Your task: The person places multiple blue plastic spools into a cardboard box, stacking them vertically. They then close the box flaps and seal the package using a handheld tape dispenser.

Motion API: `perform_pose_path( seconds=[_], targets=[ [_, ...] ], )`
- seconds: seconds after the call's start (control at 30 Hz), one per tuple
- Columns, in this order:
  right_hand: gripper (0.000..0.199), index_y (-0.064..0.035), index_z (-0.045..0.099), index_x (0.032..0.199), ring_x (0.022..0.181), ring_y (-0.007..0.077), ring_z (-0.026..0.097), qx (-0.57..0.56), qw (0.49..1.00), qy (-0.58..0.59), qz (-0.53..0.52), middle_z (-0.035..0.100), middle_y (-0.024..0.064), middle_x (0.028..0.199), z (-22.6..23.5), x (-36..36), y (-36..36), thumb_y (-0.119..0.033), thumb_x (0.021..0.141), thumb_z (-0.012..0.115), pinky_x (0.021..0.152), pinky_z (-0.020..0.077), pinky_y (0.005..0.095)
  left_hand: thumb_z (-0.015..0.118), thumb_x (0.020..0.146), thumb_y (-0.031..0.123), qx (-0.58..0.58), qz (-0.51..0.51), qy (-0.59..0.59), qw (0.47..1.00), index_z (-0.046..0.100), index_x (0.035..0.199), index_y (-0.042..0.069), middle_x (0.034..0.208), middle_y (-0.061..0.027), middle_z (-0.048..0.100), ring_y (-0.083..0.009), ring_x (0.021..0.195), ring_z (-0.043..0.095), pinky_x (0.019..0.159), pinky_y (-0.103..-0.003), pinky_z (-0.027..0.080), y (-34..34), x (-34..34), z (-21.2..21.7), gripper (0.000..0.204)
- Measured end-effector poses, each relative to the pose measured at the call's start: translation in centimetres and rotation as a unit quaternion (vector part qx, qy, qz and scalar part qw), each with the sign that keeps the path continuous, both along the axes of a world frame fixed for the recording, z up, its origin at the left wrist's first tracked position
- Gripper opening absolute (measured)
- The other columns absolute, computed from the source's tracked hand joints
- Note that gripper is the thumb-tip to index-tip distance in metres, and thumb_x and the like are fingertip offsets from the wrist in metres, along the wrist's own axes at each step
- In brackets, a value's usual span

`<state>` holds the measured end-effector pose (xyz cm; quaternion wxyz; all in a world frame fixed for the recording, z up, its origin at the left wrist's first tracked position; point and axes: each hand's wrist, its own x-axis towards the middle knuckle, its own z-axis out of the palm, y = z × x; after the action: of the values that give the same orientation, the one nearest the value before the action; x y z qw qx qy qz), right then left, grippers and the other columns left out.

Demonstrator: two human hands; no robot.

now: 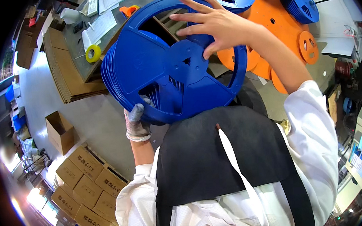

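Gripping blue reels [161, 68] from below with gloved left hand [137, 120], fingers curled on the rim. Right hand [212, 24] flat on the front reel, fingers spread. Orange reels [276, 30] far right.

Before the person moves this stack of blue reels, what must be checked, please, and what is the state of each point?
1. Left hand, gloved, supports the lower edge of the stack of blue reels: ok.
2. Right hand, bare, lies flat on the front reel near its hub: ok.
3. Reels in the stack aligned: cannot tell.
4. Orange reels on the table lie close behind: not ok.
5. Cardboard boxes on the floor stand apart from the stack: ok.
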<state>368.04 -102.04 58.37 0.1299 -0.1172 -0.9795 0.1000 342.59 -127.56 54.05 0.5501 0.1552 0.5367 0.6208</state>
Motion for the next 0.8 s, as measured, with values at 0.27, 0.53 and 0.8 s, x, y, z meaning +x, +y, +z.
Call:
perform_pose_path(
  seconds=[0.27,0.53,0.8],
  targets=[
    [0.048,-0.0236,0.059,0.118,0.142,0.0294,0.013,0.026,0.984,-0.165,0.055,0.044,0.005,0.138,0.7,-1.6,1.4,-0.044,0.076,0.068,0.11,0.0035,0.063,0.085,0.063,0.027,0.013,0.007,-0.008,1.0,0.057,0.106,0.006,0.081,-0.0066,0.064,-0.0185,0.074,0.061,0.067,-0.03,0.052,-1.6,1.6,0.4,0.055],
    [0.087,-0.02,0.055,0.126,0.144,0.0263,0.009,-0.006,0.997,-0.075,0.027,0.043,0.0052,0.14,-2.9,-0.6,-1.5,-0.06,0.053,0.081,0.112,-0.0031,0.0623,0.083,0.067,0.025,0.006,0.042,-0.042,0.998,0.058,0.105,0.008,0.086,-0.0058,0.064,-0.0164,0.078,0.062,0.068,-0.03,0.052,-2.6,1.8,-1.7,0.048],
    [0.071,-0.0298,0.054,0.128,0.143,0.0261,0.013,-0.098,0.992,-0.073,0.013,0.041,0.0031,0.144,-4.1,-0.2,-0.8,-0.034,0.063,0.082,0.115,-0.0018,0.0557,0.084,0.065,0.028,0.009,0.027,-0.043,0.999,0.057,0.104,0.008,0.086,-0.0047,0.063,-0.0163,0.077,0.061,0.069,-0.03,0.052,-2.3,1.7,-2.2,0.051]
  ],
)
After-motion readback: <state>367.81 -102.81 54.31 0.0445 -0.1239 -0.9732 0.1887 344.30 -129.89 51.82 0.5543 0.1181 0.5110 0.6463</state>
